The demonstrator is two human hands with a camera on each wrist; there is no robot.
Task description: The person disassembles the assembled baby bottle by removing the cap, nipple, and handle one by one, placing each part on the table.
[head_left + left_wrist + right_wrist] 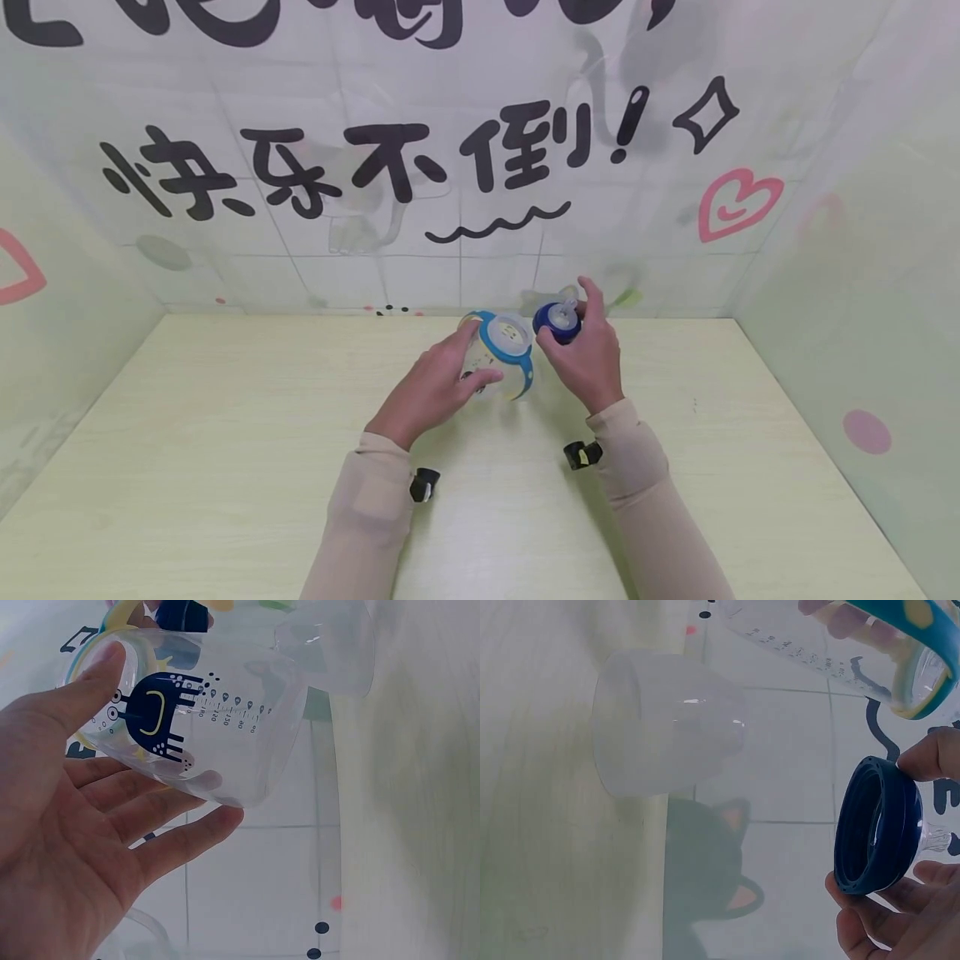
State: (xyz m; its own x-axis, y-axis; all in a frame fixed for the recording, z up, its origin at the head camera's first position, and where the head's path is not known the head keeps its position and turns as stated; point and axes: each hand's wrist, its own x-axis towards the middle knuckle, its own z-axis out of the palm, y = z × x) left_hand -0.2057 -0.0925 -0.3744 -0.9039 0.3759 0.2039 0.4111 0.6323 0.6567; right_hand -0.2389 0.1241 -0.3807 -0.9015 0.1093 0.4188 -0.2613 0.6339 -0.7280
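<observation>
My left hand [435, 379] holds a clear baby bottle [225, 727], thumb on one side and fingers beneath it. The bottle is tilted, with a blue-and-yellow handle ring [495, 335] round its neck and a dark animal print and measuring marks on its wall. Close by on the right, my right hand [588, 354] pinches a dark blue bottle collar [877, 825] by its rim between thumb and fingers. A clear teat [936, 838] sticks out of the collar, and the hollow underside shows in the right wrist view. Collar and bottle are apart.
A translucent cap [660, 724] stands on the pale wooden table [247, 467] near its back edge, below the bottle and collar. Behind rises a white wall sheet [405, 275] with dark lettering; side panels flank the table. Both wrists wear small black cameras [424, 484].
</observation>
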